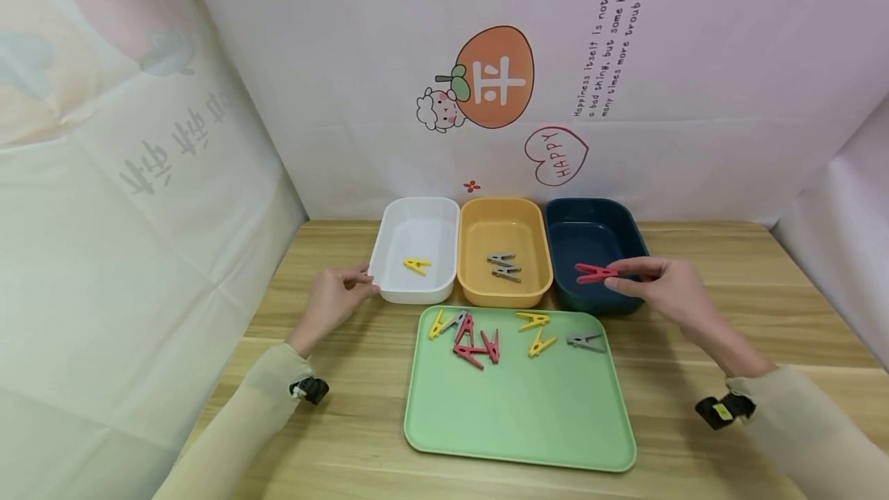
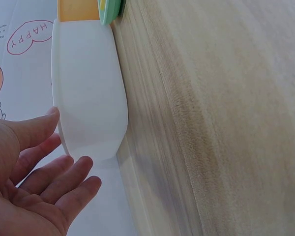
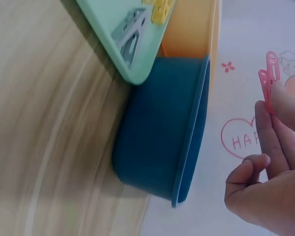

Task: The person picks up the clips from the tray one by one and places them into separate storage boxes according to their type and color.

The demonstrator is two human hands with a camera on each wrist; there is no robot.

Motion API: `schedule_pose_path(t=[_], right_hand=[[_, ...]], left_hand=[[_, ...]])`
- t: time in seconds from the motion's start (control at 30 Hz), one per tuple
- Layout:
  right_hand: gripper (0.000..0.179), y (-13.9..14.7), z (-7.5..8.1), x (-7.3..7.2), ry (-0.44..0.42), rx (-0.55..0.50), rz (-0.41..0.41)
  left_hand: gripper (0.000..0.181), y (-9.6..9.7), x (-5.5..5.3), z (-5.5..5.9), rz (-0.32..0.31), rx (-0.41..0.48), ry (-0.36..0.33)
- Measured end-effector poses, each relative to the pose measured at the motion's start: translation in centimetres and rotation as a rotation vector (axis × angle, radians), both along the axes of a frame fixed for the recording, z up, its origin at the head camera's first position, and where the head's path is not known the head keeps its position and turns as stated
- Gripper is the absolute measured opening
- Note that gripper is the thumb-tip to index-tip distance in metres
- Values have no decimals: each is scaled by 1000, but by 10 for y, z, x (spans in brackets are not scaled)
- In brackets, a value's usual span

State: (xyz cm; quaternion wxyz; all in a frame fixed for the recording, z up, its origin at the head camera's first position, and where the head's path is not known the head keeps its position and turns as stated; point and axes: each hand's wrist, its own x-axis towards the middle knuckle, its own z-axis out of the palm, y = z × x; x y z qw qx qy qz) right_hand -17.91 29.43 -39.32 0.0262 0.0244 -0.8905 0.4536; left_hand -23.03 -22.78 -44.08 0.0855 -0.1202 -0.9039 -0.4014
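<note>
My right hand (image 1: 663,280) pinches a red clothespin (image 1: 592,274) between thumb and fingers, above the navy bin (image 1: 628,307). The right wrist view has this clothespin (image 3: 270,73) higher than the bin's rim. My left hand (image 1: 332,299) is at the left side of the white bin (image 1: 417,296), thumb by the rim and the other fingers loosely bent. A yellow clothespin (image 1: 417,265) lies inside the white bin. In the orange bin (image 1: 505,301) lie two grey clothespins (image 1: 505,271). Several red, yellow and grey clothespins lie across the far part of the green tray (image 1: 521,415).
The three bins stand side by side against a printed white cloth backdrop (image 1: 382,153). Close in front of them, the green tray rests on the wood-grain table (image 1: 333,438). Another cloth (image 1: 139,268) borders the left side.
</note>
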Motion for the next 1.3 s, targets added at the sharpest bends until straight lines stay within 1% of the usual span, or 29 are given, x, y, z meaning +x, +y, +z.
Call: schedule_pose_path(t=[0.27,0.43,0.53,0.67,0.9,1.17,1.3], right_hand=[[49,9,4,-15,-12,5,-32],[51,14,4,-25,1,3,-38],[52,16,5,-32,6,25,-42],[53,16,7,-43,-13,47,-41],[53,14,9,-59,-49,79,-42],[49,11,4,-77,-83,119,-45],[49,12,-1,-84,-77,151,-44]], left_hand=[[19,1,1,1,-2,5,-6],[20,1,1,2,2,-3,-11],[20,1,0,2,5,-7,-13],[20,1,0,2,9,-4,-19],[20,0,1,1,1,-5,-8],[20,0,-1,0,8,2,-13],[20,1,-1,0,11,8,-13]])
